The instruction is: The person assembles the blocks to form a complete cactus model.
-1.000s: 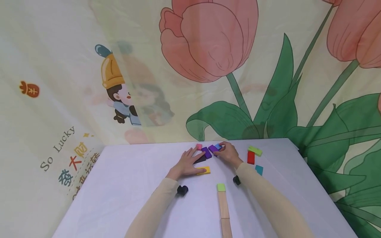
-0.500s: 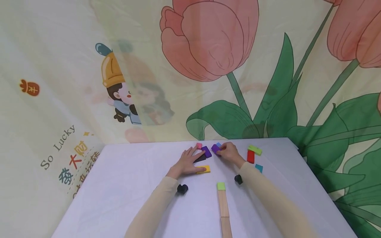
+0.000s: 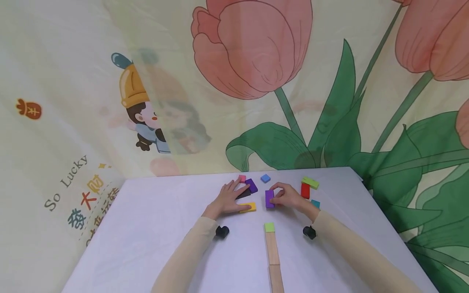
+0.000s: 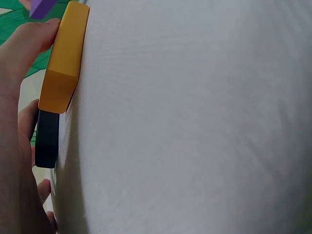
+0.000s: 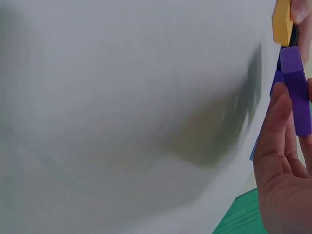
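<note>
from the head view, the right hand (image 3: 289, 196) pinches a purple block (image 3: 269, 199) by its right side, with the thumb and fingers bent. the block stands between the two hands, far from the person, just past the green end block (image 3: 269, 227) of a row of wood blocks (image 3: 272, 254). i can't tell if it touches the white bench (image 3: 146, 244).

the left hand (image 3: 225, 200) is left of it, a little way off, with its fingers spread out. its thumb lies on a yellow block (image 3: 250, 208). a black block (image 3: 243, 194) sits between the thumb and the pointer finger, and the pointer finger reaches a second purple block (image 3: 251, 186). a pink block (image 3: 242, 178) is at the far side of this hand. a small blue block (image 3: 265, 178) lies far off, past both hands. to the right of the right hand are a lime block (image 3: 310, 182), a red block (image 3: 305, 191) and a teal block (image 3: 315, 204).

from the left wrist, the thumb touches the yellow block, and the black block is by the other fingers.

from the right wrist, the held purple block is squeezed between thumb and fingers, with the yellow block near it.
</note>
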Available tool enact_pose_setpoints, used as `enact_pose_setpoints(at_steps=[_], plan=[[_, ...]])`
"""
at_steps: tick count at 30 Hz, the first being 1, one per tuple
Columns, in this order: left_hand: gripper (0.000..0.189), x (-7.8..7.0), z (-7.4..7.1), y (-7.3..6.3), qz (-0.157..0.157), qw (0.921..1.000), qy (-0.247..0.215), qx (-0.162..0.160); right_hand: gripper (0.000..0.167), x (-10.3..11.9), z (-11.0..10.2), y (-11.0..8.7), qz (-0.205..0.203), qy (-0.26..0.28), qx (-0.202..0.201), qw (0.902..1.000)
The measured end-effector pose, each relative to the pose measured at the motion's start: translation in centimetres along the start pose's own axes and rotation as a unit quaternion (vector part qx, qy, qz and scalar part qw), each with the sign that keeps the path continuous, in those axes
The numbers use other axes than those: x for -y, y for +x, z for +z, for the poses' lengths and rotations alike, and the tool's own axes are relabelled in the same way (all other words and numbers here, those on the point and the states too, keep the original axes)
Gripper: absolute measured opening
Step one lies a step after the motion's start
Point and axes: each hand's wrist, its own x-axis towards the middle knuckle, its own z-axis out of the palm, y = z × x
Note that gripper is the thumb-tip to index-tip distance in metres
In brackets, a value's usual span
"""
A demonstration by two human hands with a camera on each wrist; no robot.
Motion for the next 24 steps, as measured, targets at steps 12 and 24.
enact_pose_setpoints(at_steps=[12, 24], plan=[[0.086, 0.2, 0.0, 0.1, -0.007, 0.9999, 0.004, 0.007, 0.032, -0.7, 2.0, -1.9, -0.028, 0.019, 0.037, 0.9987], [0.087, 0.3, 0.4, 0.3, -0.007, 1.0, 0.005, 0.004, 0.031, -1.1, 2.1, -2.4, -0.026, 0.009, 0.041, 0.9988]])
